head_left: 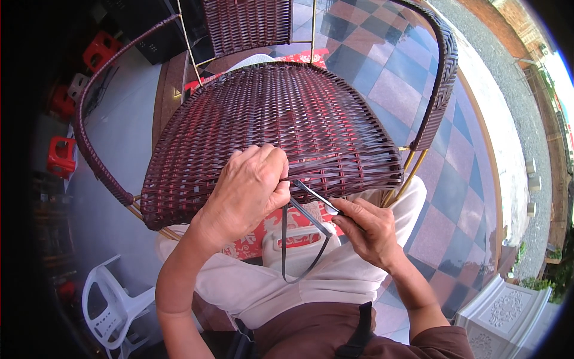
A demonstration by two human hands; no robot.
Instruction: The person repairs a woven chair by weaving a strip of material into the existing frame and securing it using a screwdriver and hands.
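The woven chair (269, 119) stands in front of the person, and the front edge of its dark brown seat comes over the thighs, which are in light trousers (245, 278). The left hand (254, 185) is at this front edge, with the fingers curled inward and the thumb close to the forefinger; whether they pinch a strand or the edge itself, I cannot tell. The right hand (368, 230), also at the front of the chair, is closed around a slim tool (314, 196), whose metal shaft points at the edge just beside the left hand. A dark flat strip (283, 245) hangs in a loop below the chair's edge, between the hands. Under the chair there are a white stool (305, 257) and a red patterned cloth (242, 246). To the left of the chair are a white plastic chair (107, 305) and a red stool (61, 157); to its right extends a checkered floor (448, 185).
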